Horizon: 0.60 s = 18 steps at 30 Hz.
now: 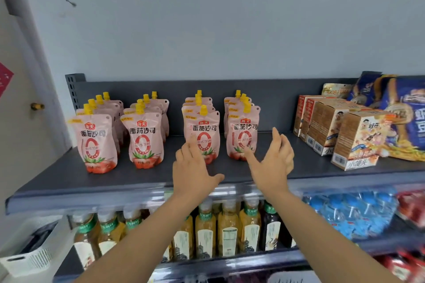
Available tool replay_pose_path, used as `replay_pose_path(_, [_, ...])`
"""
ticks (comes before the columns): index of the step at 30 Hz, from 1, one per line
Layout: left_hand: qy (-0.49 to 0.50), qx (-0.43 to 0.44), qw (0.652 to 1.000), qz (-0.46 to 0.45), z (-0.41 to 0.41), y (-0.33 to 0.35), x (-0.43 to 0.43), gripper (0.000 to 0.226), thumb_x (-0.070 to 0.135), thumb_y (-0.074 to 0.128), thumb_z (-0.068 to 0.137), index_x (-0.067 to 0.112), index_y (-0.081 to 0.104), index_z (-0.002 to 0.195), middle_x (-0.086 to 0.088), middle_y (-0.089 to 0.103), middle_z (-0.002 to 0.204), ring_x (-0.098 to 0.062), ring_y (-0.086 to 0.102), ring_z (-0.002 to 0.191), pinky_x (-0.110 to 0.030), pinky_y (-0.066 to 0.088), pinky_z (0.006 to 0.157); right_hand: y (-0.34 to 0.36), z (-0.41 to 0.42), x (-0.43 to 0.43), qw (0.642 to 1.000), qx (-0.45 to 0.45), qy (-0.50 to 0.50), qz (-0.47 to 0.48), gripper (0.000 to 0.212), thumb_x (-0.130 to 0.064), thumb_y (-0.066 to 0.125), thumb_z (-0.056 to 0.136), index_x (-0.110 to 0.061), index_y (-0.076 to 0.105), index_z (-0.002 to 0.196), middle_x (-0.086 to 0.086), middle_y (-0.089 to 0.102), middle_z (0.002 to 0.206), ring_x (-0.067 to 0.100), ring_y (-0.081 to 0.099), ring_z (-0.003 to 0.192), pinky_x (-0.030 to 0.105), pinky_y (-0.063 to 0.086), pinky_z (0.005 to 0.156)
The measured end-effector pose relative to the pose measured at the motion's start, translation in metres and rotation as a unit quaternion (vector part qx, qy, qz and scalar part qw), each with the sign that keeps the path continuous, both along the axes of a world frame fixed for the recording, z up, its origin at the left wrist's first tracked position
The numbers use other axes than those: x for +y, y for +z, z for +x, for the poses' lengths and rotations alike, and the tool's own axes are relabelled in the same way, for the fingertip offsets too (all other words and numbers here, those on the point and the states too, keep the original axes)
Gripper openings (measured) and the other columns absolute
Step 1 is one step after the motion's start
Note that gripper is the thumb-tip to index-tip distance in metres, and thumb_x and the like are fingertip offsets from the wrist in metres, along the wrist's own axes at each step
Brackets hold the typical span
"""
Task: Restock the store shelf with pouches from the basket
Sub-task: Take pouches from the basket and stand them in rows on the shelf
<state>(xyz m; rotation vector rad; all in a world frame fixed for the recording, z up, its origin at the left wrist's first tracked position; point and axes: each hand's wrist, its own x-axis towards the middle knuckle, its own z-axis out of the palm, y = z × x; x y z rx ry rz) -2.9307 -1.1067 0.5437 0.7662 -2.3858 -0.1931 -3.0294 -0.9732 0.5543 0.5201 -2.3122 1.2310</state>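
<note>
Pink pouches with yellow caps stand upright in rows on the dark grey top shelf. The far-left row starts with a front pouch; beside it stands a second row, then a third row and a fourth row. My left hand is open, fingers spread, just in front of the third row's front pouch and overlapping its lower part. My right hand is open beside and in front of the fourth row. Neither hand holds anything. A white basket sits at the lower left; its contents are hidden.
Brown snack boxes and blue bags fill the shelf's right end. Below are bottled drinks and blue-capped water bottles. A grey wall rises behind the shelf; a door stands at the left.
</note>
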Motion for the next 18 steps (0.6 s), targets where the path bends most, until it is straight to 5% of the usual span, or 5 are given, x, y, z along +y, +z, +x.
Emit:
replay_pose_path(6, [-0.103,-0.031,0.987,-0.122,0.029,-0.029,0.053,0.114,0.070,0.058,0.071,0.014,-0.003,0.149,-0.011,0.024,0.149,-0.028,0.022,0.133,-0.038,0.028,0.107,-0.040,0.043,0.083,0.998,-0.037,-0.049,0.013,0.082,-0.045,0.060,0.087,-0.022,0.014,0.150,0.011,0.014,0.154,0.029,0.012,0.141,0.053,0.018,0.111])
replay_pose_path(18, [-0.271,-0.209,0.931,-0.127,0.028,-0.141,0.178,0.106,0.074,0.048,0.077,0.012,0.001,0.150,-0.010,0.016,0.153,-0.030,0.017,0.139,-0.044,0.024,0.110,-0.156,0.066,0.233,0.935,-0.292,-0.132,0.153,0.085,-0.037,0.066,0.083,-0.015,0.016,0.149,0.013,0.019,0.151,0.035,0.021,0.137,0.050,0.029,0.108])
